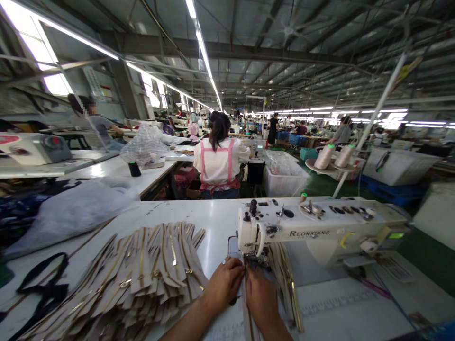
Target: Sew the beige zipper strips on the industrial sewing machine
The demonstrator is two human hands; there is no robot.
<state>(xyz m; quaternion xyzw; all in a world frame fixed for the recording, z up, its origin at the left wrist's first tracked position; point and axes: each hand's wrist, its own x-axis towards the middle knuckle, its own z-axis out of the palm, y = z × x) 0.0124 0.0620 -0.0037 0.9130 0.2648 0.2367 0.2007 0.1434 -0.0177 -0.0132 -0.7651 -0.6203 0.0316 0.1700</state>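
Nearest, a zip strip (247, 317) runs lengthwise btwn both hands, its far end by the needle area of the sewing machine (320, 244). L hand (221, 284) is nearly closed, fingertips pinched on the strip's L edge; R hand (262, 296) has bent fingers on its R side, but can't tell if it pinches or only presses. To do this well, I'd guide w/ light, even tension, edges parallel, no tugging, & fingertips clear of the needle, esp. R, which looks v. close. Zip pulls could snag, so best check them 1st. Big pile of zip strips (142, 284) lies L, smaller bunch (284, 279) just R of the needle area. Farther: thread cones (324, 157) R, co-worker (217, 163) in apron approx. centre, white bin (284, 182) beside.
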